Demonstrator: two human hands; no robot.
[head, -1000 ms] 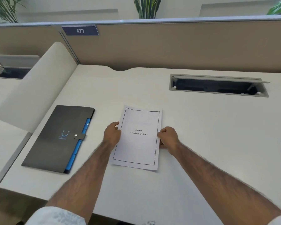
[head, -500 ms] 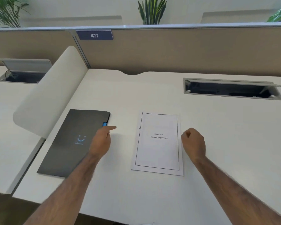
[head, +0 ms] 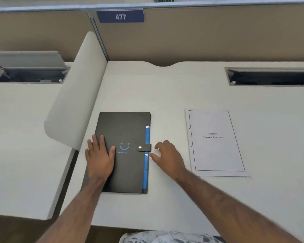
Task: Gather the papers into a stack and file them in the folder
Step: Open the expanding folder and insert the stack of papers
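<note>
**Caller:** Folder [head: 123,151] flat on the desk [head: 165,95], cover down, snap tab [head: 144,147] fastened over the right edge. Left hand [head: 99,156] lies spread, palm pressed on the cover near the spine side. Right hand [head: 167,157] sits just beside the open edge, fingers loosely curled, pinching nothing, thumb tip close to the tab.

**Analyst:** And the papers [head: 215,142]?

**Caller:** Squared into one stack, lying to the right, well apart from the folder, nobody touching them.

**Analyst:** So the job in hand looks like popping that snap. Good setup, I'd say: the flat left palm should keep the folder from sliding while the right works the tab.

**Caller:** How would you play it?

**Analyst:** Get thumb and forefinger under the tab's free end and peel it up and to the right, away from the stud [head: 140,147]; don't drag the whole cover. Keep the left hand clear of the tab, then slide it off as the cover lifts. Blue dividers [head: 147,137] show along that edge, so pick a pocket before bringing the stack across.
</note>
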